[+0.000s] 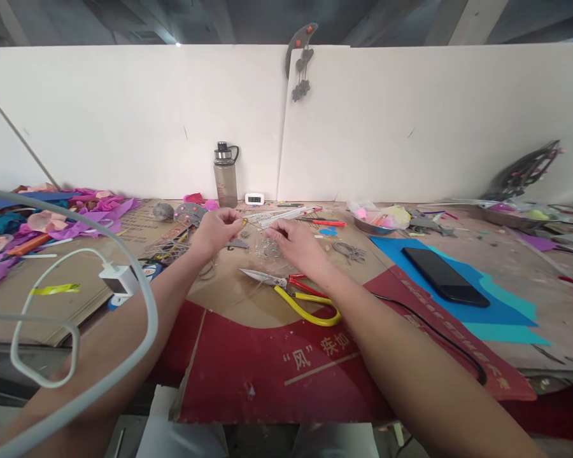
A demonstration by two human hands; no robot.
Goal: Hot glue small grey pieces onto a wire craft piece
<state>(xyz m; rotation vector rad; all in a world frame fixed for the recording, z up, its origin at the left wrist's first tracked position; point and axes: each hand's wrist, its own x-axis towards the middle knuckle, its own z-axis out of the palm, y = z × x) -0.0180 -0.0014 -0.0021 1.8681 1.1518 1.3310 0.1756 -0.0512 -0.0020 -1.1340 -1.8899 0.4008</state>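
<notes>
My left hand (218, 231) and my right hand (297, 244) are raised over the middle of the cardboard-covered table, fingertips pinched. A thin wire-like strand (254, 226) stretches between them, with a tiny yellowish spot by the left fingertips. Its exact kind is too small to make out. Below my right wrist lie scissors (293, 294) with yellow and red handles, blades pointing left and slightly apart. Beyond the hands are white strips (286, 216) and a red pen-like tool (329, 222). Small clear bits (268, 249) are scattered under my fingers.
A bottle (226, 177) and a small digital clock (254, 199) stand by the white partition (386, 121). Coiled wire (349, 252) lies right of my hands. A phone (445, 275) rests on blue sheets (391, 249). A white cable (146, 318) loops across the left foreground.
</notes>
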